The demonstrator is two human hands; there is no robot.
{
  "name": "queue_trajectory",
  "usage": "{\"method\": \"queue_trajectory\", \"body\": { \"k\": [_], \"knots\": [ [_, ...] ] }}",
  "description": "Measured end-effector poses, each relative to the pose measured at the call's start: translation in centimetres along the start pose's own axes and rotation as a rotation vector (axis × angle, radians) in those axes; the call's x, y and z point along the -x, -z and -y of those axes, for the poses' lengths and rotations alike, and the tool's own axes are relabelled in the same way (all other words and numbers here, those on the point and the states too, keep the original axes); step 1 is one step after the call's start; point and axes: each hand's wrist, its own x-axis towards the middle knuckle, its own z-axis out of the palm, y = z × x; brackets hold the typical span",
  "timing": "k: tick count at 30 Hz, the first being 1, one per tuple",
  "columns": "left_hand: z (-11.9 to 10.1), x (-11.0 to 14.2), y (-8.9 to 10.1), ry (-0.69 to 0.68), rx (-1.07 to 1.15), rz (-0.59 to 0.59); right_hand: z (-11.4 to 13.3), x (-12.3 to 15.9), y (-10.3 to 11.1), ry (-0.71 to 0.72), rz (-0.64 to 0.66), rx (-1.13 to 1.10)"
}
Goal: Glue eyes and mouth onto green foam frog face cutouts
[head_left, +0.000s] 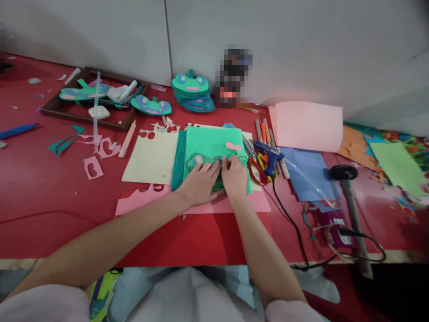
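Pale sleeves [43,304] are at the bottom, and two bare arms [110,241] reach out from them over a red table [36,188]. Both hands are close together in the middle, with the fingers nearly meeting. Under them is a green frog shape [198,160] with round eyes, and it lies on a bright green sheet [214,136]. The left hand [203,184] lies over the low part of the frog shape, with its fingers on it. The right hand [234,175] has its fingers bent down on the other end. I cannot tell if either hand is pinching it, because the fingers hide that part. Just above the right hand is a small pink strip [233,146]. A dark green sheet [179,156] peeks out on the left, and next to it is a cream sheet [150,163] with holes cut along the top. A pink sheet [144,202] sticks out below. Just right of the green sheet are scissors [258,173] with red handles and a blue glue gun [272,157] with a black cord [290,208]. Farther right is a hammer [350,201]. By the wall [117,36] is a pile of frog faces [190,85], and a brown frame [122,120] lies to the left.
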Motion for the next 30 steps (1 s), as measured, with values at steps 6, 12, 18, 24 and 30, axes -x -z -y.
{"method": "queue_trajectory", "body": {
  "k": [6,12,18,24,30],
  "knots": [
    [0.2,-0.2,0.1,-0.028,-0.019,0.03,-0.1,0.0,-0.1,0.009,-0.006,0.026],
    [0.0,-0.1,0.1,-0.002,-0.018,0.003,0.1,-0.1,0.0,0.019,0.026,0.056],
    [0.0,0.2,-0.1,-0.014,-0.041,-0.014,-0.6,-0.8,-0.1,0.009,0.042,-0.041],
    [0.2,0.4,-0.2,0.0,-0.023,-0.014,-0.8,-1.0,-0.1,-0.017,0.061,-0.111],
    [0.1,0.4,-0.1,-0.008,-0.038,-0.032,-0.6,-0.8,0.0,-0.015,0.056,-0.094]
  ]
}}
